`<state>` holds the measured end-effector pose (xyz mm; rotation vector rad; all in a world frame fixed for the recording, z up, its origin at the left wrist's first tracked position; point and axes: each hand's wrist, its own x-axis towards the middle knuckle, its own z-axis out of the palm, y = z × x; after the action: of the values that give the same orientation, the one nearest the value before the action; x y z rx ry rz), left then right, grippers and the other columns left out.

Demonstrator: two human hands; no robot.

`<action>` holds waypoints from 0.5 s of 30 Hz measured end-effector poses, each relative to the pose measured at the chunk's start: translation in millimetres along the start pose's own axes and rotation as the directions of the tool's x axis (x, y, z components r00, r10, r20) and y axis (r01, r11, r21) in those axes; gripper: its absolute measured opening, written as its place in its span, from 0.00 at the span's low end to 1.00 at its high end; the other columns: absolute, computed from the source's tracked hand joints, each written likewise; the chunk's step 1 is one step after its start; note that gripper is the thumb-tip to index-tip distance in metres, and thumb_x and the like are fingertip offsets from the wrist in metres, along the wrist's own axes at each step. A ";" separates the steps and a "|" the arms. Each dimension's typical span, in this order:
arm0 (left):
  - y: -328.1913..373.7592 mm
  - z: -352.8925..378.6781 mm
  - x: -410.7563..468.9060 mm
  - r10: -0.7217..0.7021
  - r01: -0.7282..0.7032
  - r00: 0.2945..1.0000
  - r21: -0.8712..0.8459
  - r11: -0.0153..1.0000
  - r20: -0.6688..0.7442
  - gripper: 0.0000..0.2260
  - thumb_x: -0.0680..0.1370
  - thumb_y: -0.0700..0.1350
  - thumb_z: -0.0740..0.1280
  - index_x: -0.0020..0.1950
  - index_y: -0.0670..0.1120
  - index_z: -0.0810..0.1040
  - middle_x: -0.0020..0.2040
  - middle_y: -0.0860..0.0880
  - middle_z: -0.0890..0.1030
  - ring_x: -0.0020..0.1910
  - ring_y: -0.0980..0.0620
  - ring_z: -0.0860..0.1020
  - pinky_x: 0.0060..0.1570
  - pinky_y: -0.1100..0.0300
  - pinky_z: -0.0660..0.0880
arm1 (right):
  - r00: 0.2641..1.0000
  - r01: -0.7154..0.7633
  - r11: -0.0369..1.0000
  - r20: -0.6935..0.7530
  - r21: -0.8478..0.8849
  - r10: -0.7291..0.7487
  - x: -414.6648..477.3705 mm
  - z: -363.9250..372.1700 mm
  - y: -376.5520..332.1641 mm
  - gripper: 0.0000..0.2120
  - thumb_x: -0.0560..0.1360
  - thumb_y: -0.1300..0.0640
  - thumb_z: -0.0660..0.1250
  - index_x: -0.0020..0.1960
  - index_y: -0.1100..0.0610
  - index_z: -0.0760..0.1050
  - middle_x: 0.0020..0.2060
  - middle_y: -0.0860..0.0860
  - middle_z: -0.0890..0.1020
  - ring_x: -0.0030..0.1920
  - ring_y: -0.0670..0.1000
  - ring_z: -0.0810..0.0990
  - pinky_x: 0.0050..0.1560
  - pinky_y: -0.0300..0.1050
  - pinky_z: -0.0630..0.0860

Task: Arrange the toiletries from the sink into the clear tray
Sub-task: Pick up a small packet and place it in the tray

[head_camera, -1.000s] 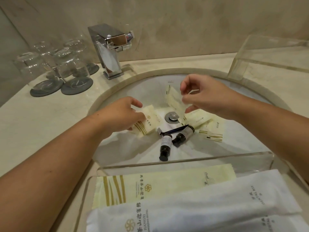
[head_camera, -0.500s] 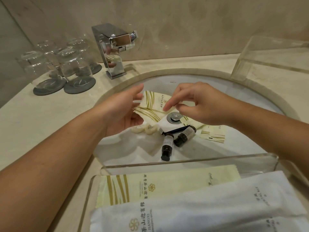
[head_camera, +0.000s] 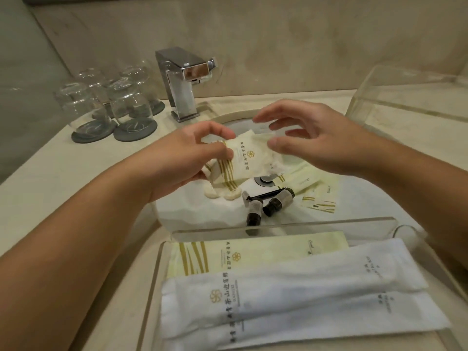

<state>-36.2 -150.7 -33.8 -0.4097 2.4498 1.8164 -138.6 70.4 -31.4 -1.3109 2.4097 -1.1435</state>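
Your left hand (head_camera: 187, 158) pinches a few gold-striped packets (head_camera: 248, 160) above the sink (head_camera: 192, 214); your right hand (head_camera: 316, 138) hovers at their 3 o'clock, fingers spread wide and holding nothing. Two dark bottles (head_camera: 254, 211) lie in the basin at 6 o'clock, flat sachets (head_camera: 319, 196) at 4. Nearer you, also at 6, the clear tray (head_camera: 278, 224) holds long packets (head_camera: 304, 287).

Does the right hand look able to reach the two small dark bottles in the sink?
Probably yes: the right hand is open, the two small dark bottles lie uncovered, and only the left hand holds pale sachets.
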 end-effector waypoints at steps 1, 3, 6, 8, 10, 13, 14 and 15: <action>3.8 -0.3 -8.1 0.024 -0.024 1.000 0.036 0.999 0.005 0.10 0.78 0.40 0.71 0.57 0.52 0.82 0.51 0.46 0.88 0.48 0.47 0.85 0.53 0.50 0.80 | 1.000 -0.003 1.000 0.020 0.005 0.003 -4.7 -1.7 -5.4 0.19 0.78 0.50 0.70 0.67 0.39 0.74 0.64 0.38 0.78 0.66 0.41 0.76 0.69 0.52 0.73; 10.4 -1.0 -25.6 0.072 -0.075 0.997 0.106 0.992 0.027 0.09 0.78 0.41 0.71 0.55 0.54 0.82 0.48 0.48 0.88 0.41 0.54 0.82 0.42 0.56 0.77 | 0.999 0.002 1.000 0.045 0.011 -0.002 -15.7 -4.5 -18.0 0.24 0.77 0.50 0.71 0.71 0.39 0.71 0.64 0.39 0.79 0.65 0.40 0.77 0.67 0.50 0.76; 17.1 -0.8 -51.2 0.130 -0.142 0.986 0.128 0.982 0.102 0.09 0.76 0.42 0.73 0.52 0.56 0.82 0.52 0.45 0.87 0.44 0.53 0.81 0.45 0.55 0.74 | 0.999 0.016 0.998 0.050 0.056 -0.018 -33.5 -6.1 -39.3 0.25 0.75 0.52 0.72 0.71 0.42 0.73 0.60 0.42 0.82 0.62 0.41 0.80 0.63 0.47 0.79; 19.5 1.5 -67.8 0.171 -0.188 0.975 0.113 0.976 0.144 0.10 0.72 0.43 0.73 0.51 0.54 0.83 0.54 0.42 0.86 0.49 0.49 0.81 0.49 0.48 0.73 | 0.998 0.020 0.998 0.050 0.062 -0.023 -46.3 -5.5 -52.6 0.24 0.74 0.52 0.73 0.69 0.42 0.75 0.57 0.42 0.83 0.59 0.42 0.81 0.60 0.46 0.80; 19.8 4.1 -82.0 0.202 -0.224 0.967 0.137 0.965 0.156 0.10 0.71 0.44 0.73 0.51 0.54 0.83 0.55 0.41 0.85 0.48 0.47 0.78 0.48 0.46 0.70 | 0.999 0.019 0.999 0.045 0.042 -0.021 -59.2 -3.5 -62.3 0.22 0.74 0.51 0.73 0.67 0.42 0.78 0.54 0.42 0.83 0.55 0.44 0.83 0.57 0.45 0.80; 20.5 8.3 -101.8 0.229 -0.256 0.961 0.186 0.949 0.157 0.11 0.71 0.45 0.73 0.52 0.54 0.83 0.52 0.47 0.85 0.46 0.48 0.77 0.45 0.47 0.70 | 0.999 0.001 1.000 0.052 0.011 -0.001 -76.2 1.6 -73.8 0.16 0.74 0.50 0.73 0.62 0.43 0.82 0.51 0.45 0.85 0.50 0.48 0.84 0.53 0.49 0.81; 20.9 8.9 -107.3 0.236 -0.264 0.959 0.200 0.943 0.157 0.11 0.71 0.46 0.72 0.53 0.54 0.83 0.51 0.49 0.85 0.46 0.48 0.78 0.45 0.47 0.71 | 0.998 0.006 1.000 0.055 0.011 -0.007 -81.2 3.4 -77.2 0.14 0.75 0.51 0.73 0.60 0.45 0.83 0.49 0.46 0.87 0.47 0.49 0.85 0.51 0.51 0.82; 21.2 9.6 -112.8 0.239 -0.269 0.959 0.214 0.939 0.155 0.11 0.71 0.46 0.72 0.52 0.54 0.83 0.52 0.51 0.86 0.46 0.47 0.80 0.46 0.46 0.72 | 0.998 0.014 1.000 0.058 0.010 -0.014 -86.2 4.7 -80.4 0.11 0.76 0.53 0.73 0.58 0.46 0.84 0.46 0.46 0.87 0.45 0.50 0.85 0.49 0.51 0.82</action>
<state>66.1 -116.3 6.6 0.0408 2.6852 1.5464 -32.9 109.0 3.8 -1.3407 2.3548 -1.1040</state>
